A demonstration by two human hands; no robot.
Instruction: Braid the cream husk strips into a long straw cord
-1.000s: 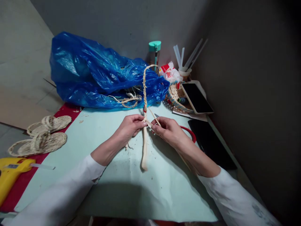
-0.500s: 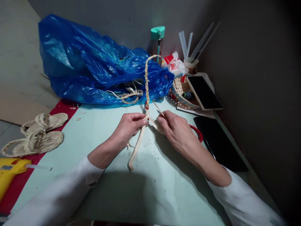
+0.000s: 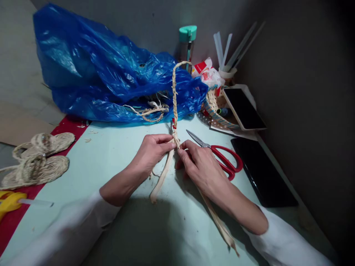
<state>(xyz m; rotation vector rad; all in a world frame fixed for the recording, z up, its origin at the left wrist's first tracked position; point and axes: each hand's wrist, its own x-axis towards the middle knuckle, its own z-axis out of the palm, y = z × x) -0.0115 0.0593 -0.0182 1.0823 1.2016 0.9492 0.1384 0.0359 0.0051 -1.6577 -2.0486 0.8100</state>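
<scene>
Now the slim, straw-coloured braided fibre cord [image 3: 175,98] is pinched at its lower end in the left hand's grip [image 3: 148,153], thumb and fingers closed. Just beside it, pale loose fibre strands [image 3: 177,141] are nipped by the right hand's grip [image 3: 206,166], fingertips together. The braid is seen beyond both hands, above the pale green desk [image 3: 111,147], red-handled metal scissors [image 3: 199,139] being left alongside.

Room between sandals [image 3: 55,171] and left hand [image 3: 151,152]; scissors [image 3: 207,145] beside right hand [image 3: 203,164]
</scene>
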